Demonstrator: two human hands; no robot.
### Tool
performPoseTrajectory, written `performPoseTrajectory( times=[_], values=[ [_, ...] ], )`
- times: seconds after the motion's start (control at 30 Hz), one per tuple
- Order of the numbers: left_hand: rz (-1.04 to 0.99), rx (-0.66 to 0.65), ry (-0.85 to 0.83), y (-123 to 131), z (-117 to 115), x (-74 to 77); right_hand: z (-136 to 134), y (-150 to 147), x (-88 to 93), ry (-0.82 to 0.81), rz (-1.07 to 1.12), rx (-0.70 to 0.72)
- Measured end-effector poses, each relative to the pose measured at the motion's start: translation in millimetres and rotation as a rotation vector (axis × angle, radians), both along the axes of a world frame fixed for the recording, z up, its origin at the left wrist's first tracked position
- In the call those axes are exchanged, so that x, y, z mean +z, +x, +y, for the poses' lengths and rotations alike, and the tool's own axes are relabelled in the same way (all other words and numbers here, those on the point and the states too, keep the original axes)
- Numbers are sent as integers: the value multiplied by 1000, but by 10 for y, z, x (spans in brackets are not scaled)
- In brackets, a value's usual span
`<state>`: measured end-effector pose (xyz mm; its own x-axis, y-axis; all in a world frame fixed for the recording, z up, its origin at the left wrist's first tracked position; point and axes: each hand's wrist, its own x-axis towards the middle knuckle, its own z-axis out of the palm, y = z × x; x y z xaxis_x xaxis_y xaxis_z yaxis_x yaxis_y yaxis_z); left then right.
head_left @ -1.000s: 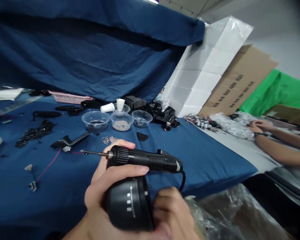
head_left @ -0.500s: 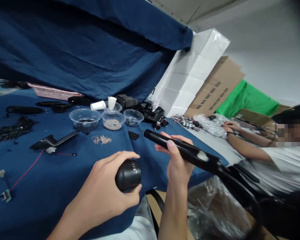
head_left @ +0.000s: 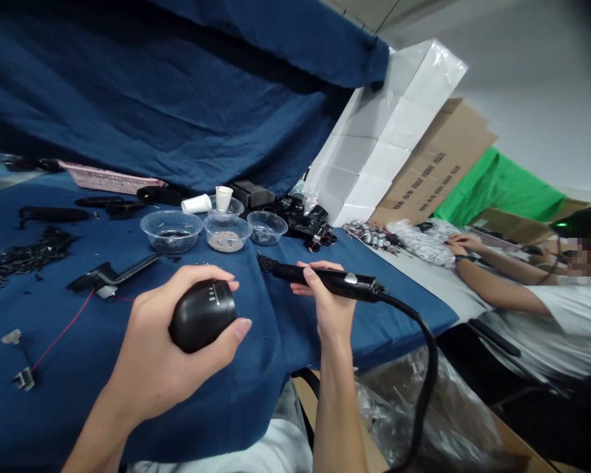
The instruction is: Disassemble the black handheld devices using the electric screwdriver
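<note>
Here's what I've got on the head camera. The left hand [head_left: 150, 348] is closed round a black dome-shaped handle [head_left: 201, 316], fingers wrapped right over it, out over the middle of the blue-covered bench [head_left: 280, 387]. Just beside it, the right hand [head_left: 328, 309] has a narrow pinch on a black electric screwdriver [head_left: 325, 281], thumb on top and fingers beneath. The screwdriver's tip points left at a small heap of black screws [head_left: 264, 264], and from here I can't tell if they're touching. Its thick black cord [head_left: 427, 374] drops over the bench's front edge.

Toward the back edge sit three clear plastic bowls [head_left: 171, 231], the middle one holding silvery bits [head_left: 226, 241], with two white paper cups [head_left: 196, 203] behind them. Over on the left I see a black bracket [head_left: 111, 274] trailing a thin red wire [head_left: 62, 332], plus a scatter of black parts [head_left: 27, 259]. Off to the right, a co-worker's hands [head_left: 465, 244] rest by a bag of silver parts [head_left: 421, 242].
</note>
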<state>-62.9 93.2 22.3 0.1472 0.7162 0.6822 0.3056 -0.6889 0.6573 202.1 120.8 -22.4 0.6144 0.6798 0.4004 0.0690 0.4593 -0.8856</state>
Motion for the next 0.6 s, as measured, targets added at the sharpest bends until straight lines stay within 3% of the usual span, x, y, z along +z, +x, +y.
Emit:
performPoseTrajectory(
  times=[0.23,0.47,0.6],
  values=[
    [-8,76,103,-147,96,3,-158,-14,91,35,16,-63],
    [8,46,146,-152,112,3,-15,-67,120,-20,6,-40],
    [33,16,147,-161,101,14,-229,-76,221,41,37,-127]
  ],
)
